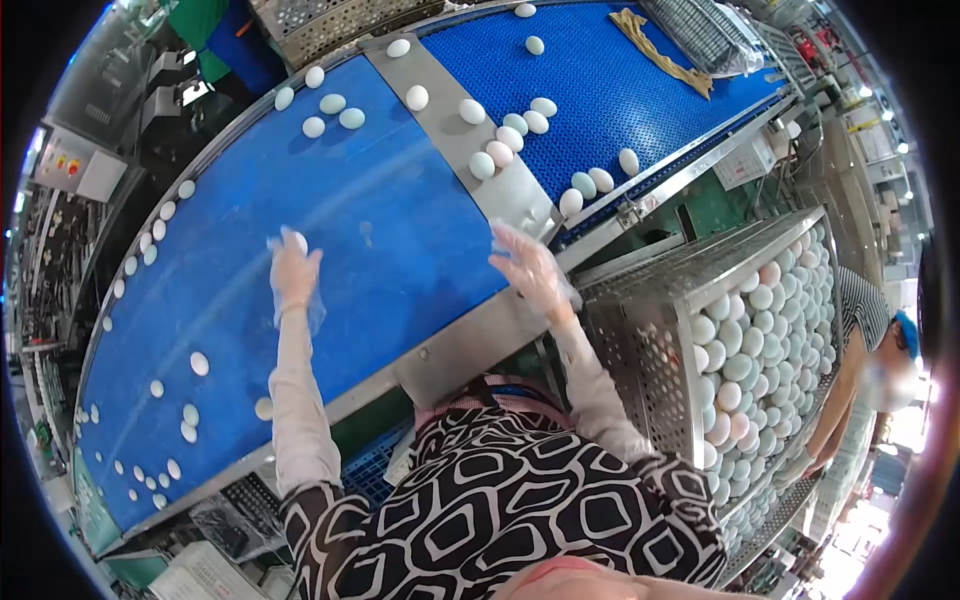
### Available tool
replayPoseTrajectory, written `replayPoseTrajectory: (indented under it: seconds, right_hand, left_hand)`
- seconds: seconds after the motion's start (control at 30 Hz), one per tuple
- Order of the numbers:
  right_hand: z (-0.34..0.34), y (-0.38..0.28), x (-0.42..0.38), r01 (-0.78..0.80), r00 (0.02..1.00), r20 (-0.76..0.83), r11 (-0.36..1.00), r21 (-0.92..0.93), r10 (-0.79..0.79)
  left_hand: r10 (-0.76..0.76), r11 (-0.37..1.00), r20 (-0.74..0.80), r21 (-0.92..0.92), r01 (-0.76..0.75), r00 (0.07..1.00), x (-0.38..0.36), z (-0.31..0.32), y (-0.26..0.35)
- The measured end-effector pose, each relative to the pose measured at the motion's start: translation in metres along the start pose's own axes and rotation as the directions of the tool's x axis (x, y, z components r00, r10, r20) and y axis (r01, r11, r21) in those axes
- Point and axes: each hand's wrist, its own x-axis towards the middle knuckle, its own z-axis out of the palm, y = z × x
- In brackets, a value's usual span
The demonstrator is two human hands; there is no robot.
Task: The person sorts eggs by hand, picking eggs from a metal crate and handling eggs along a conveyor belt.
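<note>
My left hand, in a thin clear plastic glove, is over the blue belt with its fingers around a white egg, which is partly hidden by them. Gloved the same way, my right hand has its fingers spread and holds nothing. It is by the belt's near right edge, close to the metal plate that joins the two belts. Several white and pale green eggs lie on this plate, among them a white egg just beyond my right hand.
A textured blue belt at the upper right carries more eggs and a brown cloth strip. Eggs are scattered along the left belt's far rim and left end. At right, a perforated metal bin is full of eggs; a person leans beside it.
</note>
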Motion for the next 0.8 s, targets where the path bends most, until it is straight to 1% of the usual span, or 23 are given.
replayPoseTrajectory:
  seconds: [0.03,0.1,0.13,0.17,0.2,0.23,0.27,0.33,0.37,0.4,0.43,0.47,0.5,0.53,0.57,0.6,0.63,0.67,0.7,0.73,0.8]
  right_hand:
    - [0.001,-0.004,0.026,0.040,0.999,0.006,0.991,-0.127,-0.040]
    - [0.006,-0.020,0.074,0.115,0.993,0.034,0.919,-0.376,-0.110]
    - [0.011,-0.015,0.096,0.129,0.992,0.047,0.887,-0.444,-0.120]
    - [0.019,-0.005,0.119,0.151,0.988,0.070,0.848,-0.508,-0.134]
    - [0.027,0.005,0.141,0.182,0.983,0.101,0.806,-0.564,-0.151]
    - [0.035,0.009,0.161,0.159,0.987,0.118,0.783,-0.601,-0.109]
    - [0.041,0.014,0.178,0.197,0.980,0.143,0.752,-0.629,-0.137]
    - [0.046,0.018,0.206,0.271,0.962,0.197,0.692,-0.669,-0.187]
    - [0.046,0.032,0.224,0.269,0.963,0.199,0.638,-0.722,-0.181]
    - [0.045,0.030,0.235,0.212,0.977,0.173,0.571,-0.793,-0.124]
    - [0.033,0.009,0.243,0.188,0.981,0.175,0.582,-0.791,-0.079]
    - [0.028,0.016,0.256,0.089,0.992,0.126,0.568,-0.818,0.027]
    - [0.017,0.023,0.264,0.053,0.994,0.100,0.567,-0.822,0.051]
    - [0.010,0.033,0.272,0.062,0.998,0.065,0.587,-0.807,-0.015]
    - [0.001,0.043,0.280,0.000,0.999,0.022,0.556,-0.831,0.033]
    - [-0.008,0.038,0.283,-0.061,0.996,-0.022,0.517,-0.854,0.081]
    - [-0.018,0.047,0.287,-0.042,0.999,-0.034,0.496,-0.867,0.024]
    - [-0.025,0.056,0.291,-0.021,0.998,-0.044,0.474,-0.880,-0.037]
    - [-0.027,0.052,0.293,0.034,0.991,-0.039,0.520,-0.853,-0.129]
    - [-0.030,0.046,0.299,0.103,0.986,-0.001,0.608,-0.787,-0.169]
    - [-0.016,0.030,0.316,0.278,0.951,0.053,0.774,-0.569,-0.303]
  left_hand:
    - [-0.129,0.990,0.108,-0.037,0.133,0.986,-0.007,-0.013,0.008]
    - [-0.016,0.991,-0.073,-0.135,0.006,0.997,-0.012,0.015,0.004]
    - [0.030,0.982,-0.164,-0.177,-0.059,0.986,-0.008,0.023,0.012]
    - [0.050,0.978,-0.198,-0.190,-0.088,0.979,-0.003,0.031,0.021]
    - [0.061,0.960,-0.179,-0.260,-0.108,0.982,0.007,0.034,0.034]
    - [0.067,0.939,-0.165,-0.323,-0.118,0.984,0.019,0.037,0.044]
    - [0.068,0.917,-0.151,-0.379,-0.121,0.986,0.029,0.040,0.052]
    - [0.095,0.897,-0.199,-0.408,-0.171,0.975,0.056,0.052,0.066]
    - [0.105,0.905,-0.141,-0.396,-0.153,0.984,0.068,0.054,0.075]
    - [0.113,0.911,-0.087,-0.388,-0.138,0.990,0.081,0.052,0.086]
    - [0.143,0.901,-0.088,-0.400,-0.167,0.986,0.091,0.051,0.095]
    - [0.178,0.889,-0.089,-0.412,-0.199,0.980,0.099,0.050,0.104]
    - [0.217,0.879,-0.066,-0.420,-0.225,0.974,0.106,0.045,0.114]
    - [0.279,0.869,-0.061,-0.408,-0.279,0.958,0.114,0.040,0.117]
    - [0.340,0.854,-0.053,-0.400,-0.332,0.939,0.122,0.035,0.120]
    - [0.399,0.834,-0.043,-0.397,-0.382,0.916,0.129,0.030,0.122]
    - [0.422,0.850,-0.095,-0.306,-0.430,0.902,0.141,0.022,0.117]
    - [0.379,0.881,-0.157,-0.240,-0.408,0.912,0.152,0.020,0.105]
    - [0.291,0.919,-0.219,-0.207,-0.336,0.931,0.167,0.012,0.092]
    - [0.202,0.950,-0.281,-0.177,-0.257,0.938,0.182,0.009,0.079]
    - [0.060,0.984,-0.206,-0.150,-0.093,0.977,0.210,0.021,0.057]
